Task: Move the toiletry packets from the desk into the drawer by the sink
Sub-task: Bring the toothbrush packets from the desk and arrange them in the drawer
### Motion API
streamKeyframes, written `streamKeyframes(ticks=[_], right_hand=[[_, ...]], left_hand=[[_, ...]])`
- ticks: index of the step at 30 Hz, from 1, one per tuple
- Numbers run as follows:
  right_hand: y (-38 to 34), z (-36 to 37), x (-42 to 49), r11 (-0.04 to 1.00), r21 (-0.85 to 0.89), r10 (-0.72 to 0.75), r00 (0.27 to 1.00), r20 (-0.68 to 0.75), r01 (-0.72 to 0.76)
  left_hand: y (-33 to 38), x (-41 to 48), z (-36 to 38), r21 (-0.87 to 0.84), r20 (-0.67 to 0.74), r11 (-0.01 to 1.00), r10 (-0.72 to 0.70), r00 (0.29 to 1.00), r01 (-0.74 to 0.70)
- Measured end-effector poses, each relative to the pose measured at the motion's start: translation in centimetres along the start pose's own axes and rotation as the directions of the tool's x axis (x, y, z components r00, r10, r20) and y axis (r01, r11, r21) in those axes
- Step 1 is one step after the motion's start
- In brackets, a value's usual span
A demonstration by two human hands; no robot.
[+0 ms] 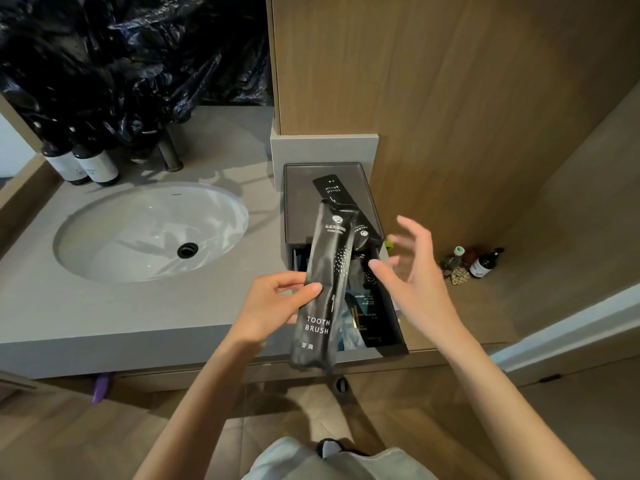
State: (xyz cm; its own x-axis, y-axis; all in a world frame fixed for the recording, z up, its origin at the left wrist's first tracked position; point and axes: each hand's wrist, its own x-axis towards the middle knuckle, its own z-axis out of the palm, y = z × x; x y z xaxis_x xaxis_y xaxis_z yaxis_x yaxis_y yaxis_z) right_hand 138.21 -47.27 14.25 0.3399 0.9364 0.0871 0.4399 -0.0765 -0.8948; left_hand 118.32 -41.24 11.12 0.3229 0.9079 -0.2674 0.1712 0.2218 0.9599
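Note:
My left hand (pixel 277 303) pinches a long black toothbrush packet (pixel 323 289) at its left edge and holds it upright above the open drawer (pixel 394 327) beside the sink. A second black toothbrush packet (pixel 331 189) lies on the dark tray (pixel 304 202) at the drawer's back. More dark packets (pixel 369 313) lie inside the drawer at the front. My right hand (pixel 408 268) hovers over the drawer's right side, fingers spread, holding nothing.
A white oval sink (pixel 149 233) is set in the grey counter (pixel 104 313) to the left. Two dark bottles (pixel 83 164) and a faucet (pixel 169 150) stand behind it under black plastic sheeting. A wood panel rises behind the drawer. Small bottles (pixel 481 263) sit on the floor at right.

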Motion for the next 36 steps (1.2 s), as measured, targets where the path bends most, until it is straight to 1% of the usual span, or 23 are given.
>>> streamKeyframes(ticks=[1,3,5,7,9,11,13,14,15,17,18,19,20,24,26,28,33,36], right_hand=[[0.3,0.4,-0.2,0.99,0.117,0.069,0.995,0.072,-0.077],[0.8,1.3,-0.8,0.951,0.251,0.146,0.977,0.153,-0.182],[1.2,2.2,-1.2,0.912,0.336,0.185,0.968,0.168,-0.233],[1.5,2.8,-1.4,0.882,0.379,0.226,0.957,0.179,-0.279],[1.8,3.0,-1.7,0.883,0.346,0.26,0.944,0.203,-0.318],[2.2,3.1,-1.8,0.882,0.317,0.288,0.932,0.22,-0.347],[2.5,3.1,-1.6,0.871,0.309,0.321,0.919,0.229,-0.381],[2.8,3.0,-1.4,0.863,0.305,0.341,0.911,0.233,-0.402],[3.0,3.0,-1.2,0.855,0.299,0.362,0.901,0.239,-0.423],[3.7,2.9,-0.5,0.843,0.271,0.404,0.88,0.25,-0.464],[4.2,3.0,-0.1,0.839,0.253,0.424,0.87,0.253,-0.482],[4.7,3.2,0.3,0.837,0.235,0.438,0.862,0.255,-0.495],[5.2,3.5,0.7,0.837,0.216,0.448,0.857,0.256,-0.502],[6.1,5.3,2.5,0.852,0.178,0.438,0.857,0.273,-0.492],[6.2,6.6,3.3,0.864,0.176,0.423,0.869,0.257,-0.473],[6.5,7.8,4.1,0.878,0.162,0.412,0.884,0.222,-0.45],[7.1,10.1,5.3,0.88,0.154,0.425,0.89,0.168,-0.449],[7.5,11.0,5.5,0.924,0.058,0.372,0.922,0.106,-0.379]], left_hand=[[-0.2,-0.1,0.0,-0.064,0.017,0.996,-0.055,0.998,0.056],[-0.7,-0.3,0.3,-0.129,0.075,0.983,-0.118,0.99,0.127],[-1.0,-0.6,0.7,-0.128,0.123,0.977,-0.153,0.981,0.168],[-1.4,-0.8,1.0,-0.066,0.148,0.979,-0.183,0.972,0.195],[-1.9,-0.9,1.1,-0.015,0.175,0.978,-0.2,0.964,0.206],[-2.2,-1.0,1.1,0.001,0.189,0.978,-0.207,0.96,0.211],[-2.2,-1.0,1.2,0.035,0.173,0.979,-0.203,0.964,0.2],[-2.2,-1.0,1.2,0.068,0.138,0.982,-0.185,0.973,0.177],[-2.5,-0.9,1.2,0.119,0.075,0.984,-0.14,0.987,0.13],[-3.2,-0.5,0.7,0.292,-0.088,0.957,0.027,0.996,0.0],[-3.7,-0.3,0.3,0.371,-0.133,0.928,0.104,0.986,-0.047],[-4.1,0.0,-0.1,0.414,-0.14,0.908,0.139,0.98,-0.069],[-4.6,0.2,-0.3,0.427,-0.122,0.902,0.125,0.985,-0.062],[-6.5,1.2,-0.7,0.439,0.001,0.897,-0.057,0.998,0.051],[-7.2,1.4,-0.7,0.434,0.048,0.899,-0.09,0.995,0.06],[-7.7,1.7,-0.9,0.425,0.072,0.904,-0.079,0.994,0.041],[-8.7,2.2,-1.2,0.382,0.051,0.924,-0.036,0.998,0.014],[-8.8,2.3,-1.3,0.353,0.056,0.936,-0.028,0.998,0.007]])
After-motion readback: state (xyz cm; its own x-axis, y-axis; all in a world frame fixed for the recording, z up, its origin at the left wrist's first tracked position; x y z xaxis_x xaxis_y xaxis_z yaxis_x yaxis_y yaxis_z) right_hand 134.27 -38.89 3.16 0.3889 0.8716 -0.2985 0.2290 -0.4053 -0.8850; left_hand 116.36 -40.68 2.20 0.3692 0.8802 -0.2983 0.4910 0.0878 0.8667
